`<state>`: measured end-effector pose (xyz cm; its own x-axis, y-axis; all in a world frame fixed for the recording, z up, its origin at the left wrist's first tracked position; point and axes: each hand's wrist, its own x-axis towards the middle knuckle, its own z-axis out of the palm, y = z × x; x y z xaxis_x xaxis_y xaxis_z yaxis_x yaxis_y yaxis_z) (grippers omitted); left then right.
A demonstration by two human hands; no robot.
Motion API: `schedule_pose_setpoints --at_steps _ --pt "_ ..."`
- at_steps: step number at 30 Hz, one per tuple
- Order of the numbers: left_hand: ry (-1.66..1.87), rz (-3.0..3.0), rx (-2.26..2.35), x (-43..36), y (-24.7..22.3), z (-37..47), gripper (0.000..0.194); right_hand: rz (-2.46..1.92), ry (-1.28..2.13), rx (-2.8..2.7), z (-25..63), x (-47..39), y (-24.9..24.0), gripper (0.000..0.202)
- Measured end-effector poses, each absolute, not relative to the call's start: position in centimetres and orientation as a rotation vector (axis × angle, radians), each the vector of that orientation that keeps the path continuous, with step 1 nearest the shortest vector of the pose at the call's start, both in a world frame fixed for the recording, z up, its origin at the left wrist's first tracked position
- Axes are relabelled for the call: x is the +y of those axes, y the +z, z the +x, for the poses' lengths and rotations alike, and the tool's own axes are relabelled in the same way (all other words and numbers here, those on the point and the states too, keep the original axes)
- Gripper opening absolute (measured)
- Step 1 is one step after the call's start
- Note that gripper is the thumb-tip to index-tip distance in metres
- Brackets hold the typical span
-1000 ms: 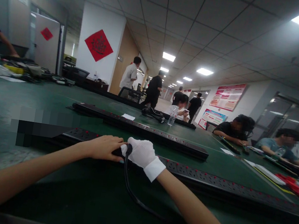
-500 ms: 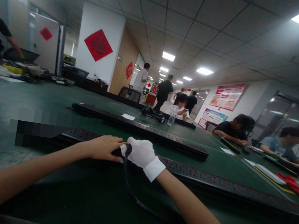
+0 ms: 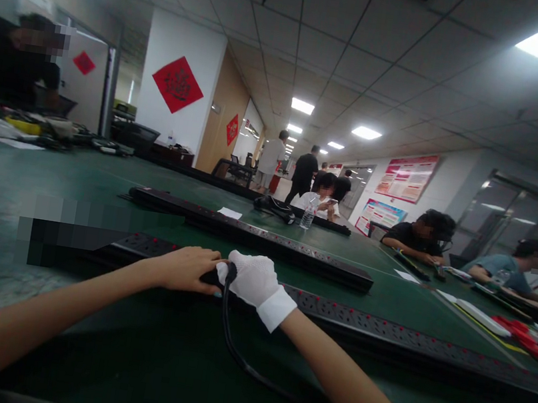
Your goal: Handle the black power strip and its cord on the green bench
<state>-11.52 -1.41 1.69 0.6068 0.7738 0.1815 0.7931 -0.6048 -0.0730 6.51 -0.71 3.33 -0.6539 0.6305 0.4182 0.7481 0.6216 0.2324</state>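
Note:
A long black power strip (image 3: 382, 326) with red switches lies across the green table (image 3: 135, 350). Over its middle, my bare left hand (image 3: 191, 269) curls its fingers around a dark piece at the strip. Touching it on the right is my right hand (image 3: 252, 280) in a white glove, closed on the end of a thick black cable (image 3: 232, 344). The cable hangs from that hand and curves right across the table. The glove and fingers hide just where the cable end meets the strip.
Behind lies a second black strip (image 3: 254, 234), then a plastic bottle (image 3: 308, 214) and a black cable bundle (image 3: 274, 209). Red and white parts (image 3: 531, 338) are at the right. People sit at the far end and right side; another leans over the left side.
My hands have kept their grip and hardly moved. The person at the left has leaned into view, and people walking in the background have shifted.

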Motion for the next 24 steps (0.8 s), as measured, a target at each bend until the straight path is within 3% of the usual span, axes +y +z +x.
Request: schedule_pose_setpoints --at_steps 24 --pt "-0.201 -2.684 -1.275 -1.08 1.39 -11.84 0.051 -1.209 -0.563 -2.490 6.38 -1.21 2.98 0.044"
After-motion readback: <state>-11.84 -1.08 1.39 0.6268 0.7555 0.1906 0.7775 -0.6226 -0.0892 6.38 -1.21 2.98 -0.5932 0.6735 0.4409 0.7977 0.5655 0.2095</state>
